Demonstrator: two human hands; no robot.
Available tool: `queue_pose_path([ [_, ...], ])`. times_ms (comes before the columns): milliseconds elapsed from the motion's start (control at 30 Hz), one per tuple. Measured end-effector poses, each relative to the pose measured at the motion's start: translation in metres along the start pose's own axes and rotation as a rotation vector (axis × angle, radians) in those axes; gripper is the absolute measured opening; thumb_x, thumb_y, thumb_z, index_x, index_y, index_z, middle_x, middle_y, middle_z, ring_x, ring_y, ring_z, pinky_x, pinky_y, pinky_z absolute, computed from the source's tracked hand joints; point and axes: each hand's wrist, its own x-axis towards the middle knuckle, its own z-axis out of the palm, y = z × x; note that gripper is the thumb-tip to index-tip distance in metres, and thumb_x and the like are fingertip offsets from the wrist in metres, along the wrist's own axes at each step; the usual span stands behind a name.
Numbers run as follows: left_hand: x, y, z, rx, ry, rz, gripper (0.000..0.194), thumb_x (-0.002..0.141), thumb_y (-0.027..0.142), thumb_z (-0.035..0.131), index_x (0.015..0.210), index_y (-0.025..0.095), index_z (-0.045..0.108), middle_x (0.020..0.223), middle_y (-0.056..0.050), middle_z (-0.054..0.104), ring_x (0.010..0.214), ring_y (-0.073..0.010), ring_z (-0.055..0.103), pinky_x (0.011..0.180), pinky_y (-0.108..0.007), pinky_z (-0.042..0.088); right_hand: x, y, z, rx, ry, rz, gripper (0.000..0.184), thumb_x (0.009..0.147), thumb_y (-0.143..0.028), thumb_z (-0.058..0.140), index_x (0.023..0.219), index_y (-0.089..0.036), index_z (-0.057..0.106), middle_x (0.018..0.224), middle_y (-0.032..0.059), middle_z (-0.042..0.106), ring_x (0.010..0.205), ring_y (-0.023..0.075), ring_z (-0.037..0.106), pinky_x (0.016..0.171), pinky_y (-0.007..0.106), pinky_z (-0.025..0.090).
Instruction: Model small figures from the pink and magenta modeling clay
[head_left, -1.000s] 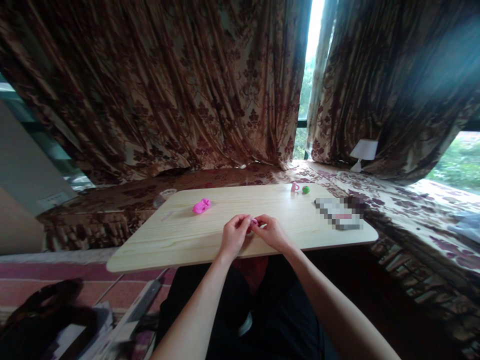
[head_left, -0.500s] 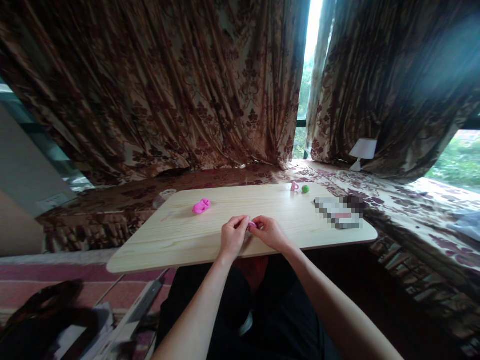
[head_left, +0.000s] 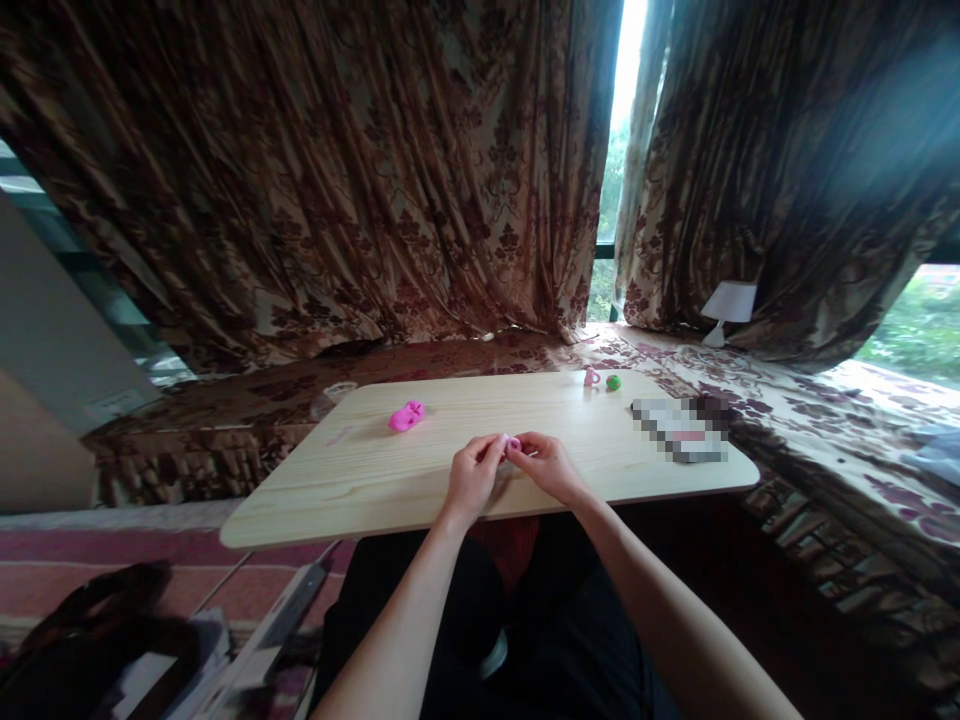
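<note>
Between my two hands, just above the near part of the table (head_left: 315, 480), is a small pink ring-shaped piece (head_left: 513, 446) that looks like soft modelling clay. My left hand (head_left: 475, 475) pinches its left side with closed fingertips. On the other side, my right hand (head_left: 551, 467) grips it between thumb and fingers. My fingers cover part of the piece. A bright pink lump (head_left: 406, 416), like modelling clay, lies on the table beyond and left of my hands.
At the far right of the table stand a small pink cup-like piece with a handle (head_left: 592, 377) and a green ball (head_left: 614, 383). Nearer lies a blurred-out flat object (head_left: 679, 430). A clear container (head_left: 332, 399) sits by the left far edge. A white lamp (head_left: 729, 302) stands behind.
The pink piece has turned between my fingers, so its ring shape shows more now. Both hands are slightly shifted; the view has moved a little.
</note>
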Motion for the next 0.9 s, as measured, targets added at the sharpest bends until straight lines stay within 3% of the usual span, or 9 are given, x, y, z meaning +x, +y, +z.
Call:
queue_pose_path([
  [133,-0.0008,-0.0002,-0.0008,-0.019,0.028,-0.013,0.031,0.076,0.041,0.056,0.086,0.016,0.070,0.086,-0.007,0.070,0.081,-0.0184,0.062,0.073,-0.027,0.047,-0.0023,-0.0046,0.0009,-0.007,-0.020,-0.005,0.028,0.076,-0.036,0.059,0.094,-0.016,0.066,0.082,0.0033,0.068,0.074,0.0145,0.060,0.062,0.023,0.046],
  [433,-0.0012,-0.0010,0.0006,-0.087,0.069,-0.050,0.032,0.073,0.043,0.058,0.084,0.015,0.068,0.080,-0.006,0.070,0.069,-0.0161,0.062,0.062,-0.024,0.049,-0.0042,-0.0030,0.0007,-0.039,-0.024,-0.002,0.024,0.077,-0.035,0.059,0.088,-0.015,0.067,0.080,0.0045,0.068,0.072,0.0155,0.061,0.063,0.025,0.046],
  [900,0.0013,-0.0063,-0.0015,-0.157,0.069,-0.078,0.035,0.074,0.044,0.058,0.087,0.013,0.067,0.080,-0.007,0.069,0.066,-0.0147,0.062,0.062,-0.025,0.049,-0.0059,-0.0076,0.0005,-0.020,-0.019,-0.024,0.027,0.079,-0.041,0.055,0.086,-0.017,0.067,0.078,0.0033,0.068,0.072,0.0145,0.061,0.062,0.024,0.047],
])
